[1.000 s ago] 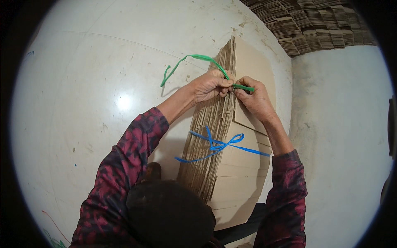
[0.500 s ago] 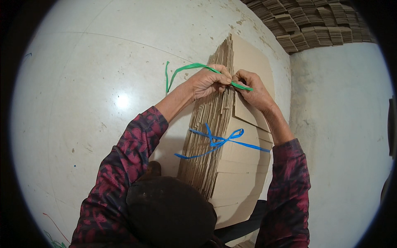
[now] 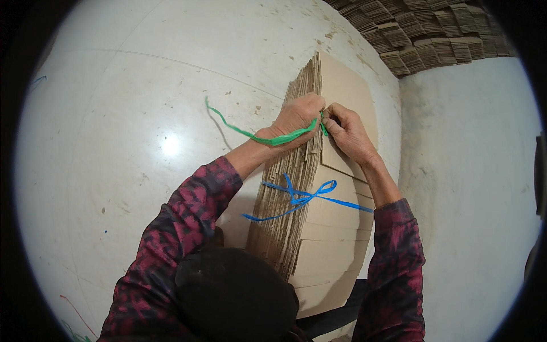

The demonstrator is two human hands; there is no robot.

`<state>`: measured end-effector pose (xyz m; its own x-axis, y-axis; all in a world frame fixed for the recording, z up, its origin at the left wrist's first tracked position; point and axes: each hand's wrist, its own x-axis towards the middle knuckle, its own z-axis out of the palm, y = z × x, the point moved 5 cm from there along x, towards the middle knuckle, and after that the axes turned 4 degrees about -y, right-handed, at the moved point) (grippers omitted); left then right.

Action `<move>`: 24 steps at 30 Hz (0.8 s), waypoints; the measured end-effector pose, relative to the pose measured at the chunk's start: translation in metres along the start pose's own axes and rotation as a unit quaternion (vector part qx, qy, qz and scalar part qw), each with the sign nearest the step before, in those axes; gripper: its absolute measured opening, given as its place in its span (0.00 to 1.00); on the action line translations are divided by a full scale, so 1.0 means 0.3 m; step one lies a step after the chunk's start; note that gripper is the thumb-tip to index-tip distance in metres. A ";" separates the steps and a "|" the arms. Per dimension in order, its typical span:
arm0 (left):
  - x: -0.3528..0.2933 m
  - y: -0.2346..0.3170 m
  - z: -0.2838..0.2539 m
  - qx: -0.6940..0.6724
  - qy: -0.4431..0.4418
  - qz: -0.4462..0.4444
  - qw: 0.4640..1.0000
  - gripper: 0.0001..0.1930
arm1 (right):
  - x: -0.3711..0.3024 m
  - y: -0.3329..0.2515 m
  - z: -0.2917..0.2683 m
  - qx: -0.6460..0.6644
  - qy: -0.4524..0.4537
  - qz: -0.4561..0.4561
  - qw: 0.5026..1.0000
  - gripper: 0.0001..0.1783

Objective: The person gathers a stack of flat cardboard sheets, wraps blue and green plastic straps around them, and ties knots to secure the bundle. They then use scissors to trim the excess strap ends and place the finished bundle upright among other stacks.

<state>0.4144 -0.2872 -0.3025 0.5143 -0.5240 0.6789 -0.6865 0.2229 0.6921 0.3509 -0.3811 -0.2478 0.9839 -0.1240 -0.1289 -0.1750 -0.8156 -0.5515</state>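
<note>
Head view: bundle of flat cardboard sheets (image 3: 307, 216) runs lower centre to upper centre, long axis upward. Blue bow (image 3: 302, 196) tied mid-bundle. Left hand (image 3: 296, 117) and right hand (image 3: 347, 131) meet near its far end, both pinching green twine (image 3: 256, 135) trailing left.

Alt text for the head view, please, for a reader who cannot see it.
Both hands pinch a green plastic string at the top edge of an upright bundle of flattened cardboard: the left hand and right hand meet there, and the string's loose end trails off to the left. A blue string is already tied in a bow lower down the bundle.
</note>
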 end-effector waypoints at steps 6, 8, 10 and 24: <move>-0.026 0.008 -0.027 -0.011 0.055 -0.023 0.998 0.06 | -0.014 -0.020 -0.002 0.081 0.082 0.007 0.993 0.04; -0.031 -0.001 -0.019 0.009 0.040 0.003 0.999 0.06 | -0.005 -0.023 -0.004 0.021 0.059 -0.019 0.998 0.04; -0.031 -0.006 -0.030 0.030 0.033 0.020 0.999 0.06 | 0.009 -0.037 -0.007 -0.025 0.044 -0.032 0.998 0.04; -0.049 -0.007 0.002 0.054 0.069 0.058 0.994 0.06 | 0.014 -0.042 -0.017 -0.054 -0.034 -0.005 0.998 0.05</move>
<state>0.4080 -0.2806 -0.3141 0.4892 -0.3802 0.7849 -0.7927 0.1815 0.5820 0.3573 -0.3743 -0.2371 0.9800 -0.0807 -0.1816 -0.1573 -0.8735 -0.4608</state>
